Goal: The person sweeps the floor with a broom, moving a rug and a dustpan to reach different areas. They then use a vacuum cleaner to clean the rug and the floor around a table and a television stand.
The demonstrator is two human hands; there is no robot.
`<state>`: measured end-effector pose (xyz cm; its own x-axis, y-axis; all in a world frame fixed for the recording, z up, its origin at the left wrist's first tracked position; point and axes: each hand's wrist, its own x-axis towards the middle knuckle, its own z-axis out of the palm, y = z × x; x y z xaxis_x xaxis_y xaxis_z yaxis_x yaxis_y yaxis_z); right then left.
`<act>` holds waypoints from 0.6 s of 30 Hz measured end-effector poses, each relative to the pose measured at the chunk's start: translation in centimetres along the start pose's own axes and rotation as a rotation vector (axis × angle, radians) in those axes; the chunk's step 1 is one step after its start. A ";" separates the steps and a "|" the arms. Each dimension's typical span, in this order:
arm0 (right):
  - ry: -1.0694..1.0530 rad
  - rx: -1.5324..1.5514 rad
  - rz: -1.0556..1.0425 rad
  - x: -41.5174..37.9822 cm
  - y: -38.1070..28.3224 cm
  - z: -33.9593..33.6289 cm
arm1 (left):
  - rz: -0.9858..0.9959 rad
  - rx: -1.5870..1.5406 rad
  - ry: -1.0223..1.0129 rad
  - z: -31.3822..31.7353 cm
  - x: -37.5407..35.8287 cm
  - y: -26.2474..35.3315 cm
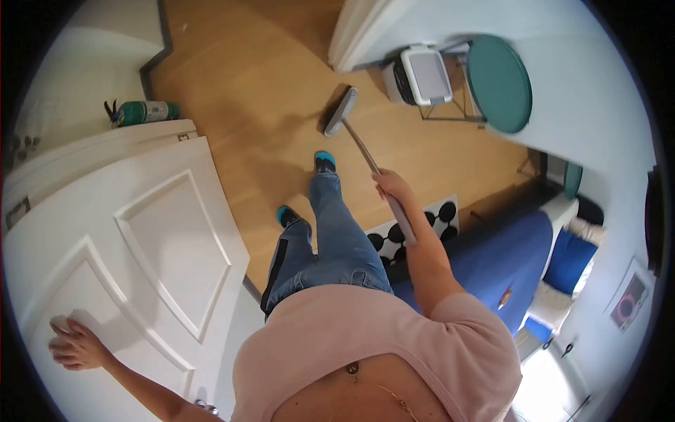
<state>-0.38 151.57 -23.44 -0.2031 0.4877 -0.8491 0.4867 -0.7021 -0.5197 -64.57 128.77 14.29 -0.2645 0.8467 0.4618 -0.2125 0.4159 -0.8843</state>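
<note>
Broom (pixel 363 146) in the right hand (pixel 395 186): its fingers are curled closed around the shaft, with the grip end running back beneath the forearm. The left hand (pixel 79 346) is open, fingers spread, laid against the face of a white door (pixel 172 235).

The broom slants forward past the feet to its narrow, grey, bar-shaped head (pixel 341 112), which lies over the middle of the floor (pixel 246 63), between the door's edge on the left and the wall on the right; whether the bristles touch down cannot be told. The shaft is slim, smooth and grey, thicker toward the grip end. The floor is warm tan with a faint wood-like grain and a dull sheen.

Raised mouldings frame the door's long panels, painted smooth white. Near the door's far corner lies a green cylindrical fire extinguisher (pixel 146 112) with a pale label and black fittings. Along the floor's right edge stands a white bin (pixel 427 76) with a rectangular grey-panelled lid, just beside a round, matt green tabletop (pixel 499 83) on thin metal legs. Nearer the body, a white mat (pixel 448 218) patterned with black discs lies by the plain blue cover of a bed or couch (pixel 485 257).
</note>
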 end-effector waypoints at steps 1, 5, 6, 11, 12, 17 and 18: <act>0.058 -0.075 0.017 -1.2 -1.1 -0.9 | -0.002 -0.010 0.001 0.5 -0.3 -0.1; 0.298 -0.622 0.053 1.6 -3.3 -2.5 | -0.052 -0.123 0.040 2.4 -0.8 0.3; 0.281 -0.655 0.081 3.5 -4.3 -2.2 | -0.029 -0.046 -0.036 1.9 -0.7 0.3; 0.168 -0.916 0.145 11.8 -7.4 2.8 | -0.057 -0.090 0.013 3.7 -1.5 0.3; 0.142 -0.904 0.140 11.7 -7.8 3.3 | -0.057 -0.098 0.021 3.9 -1.5 0.3; 0.018 -0.560 0.030 1.8 -7.4 -2.5 | -0.038 -0.064 -0.022 4.1 -1.8 0.1; 0.046 -0.471 0.097 0.4 -5.0 -3.4 | -0.046 -0.081 -0.001 4.4 -2.1 -0.1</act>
<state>0.03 157.01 -20.86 -0.1055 0.4613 -0.8810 0.8355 -0.4393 -0.3301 -68.16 125.53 13.74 -0.2573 0.8256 0.5022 -0.1475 0.4801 -0.8647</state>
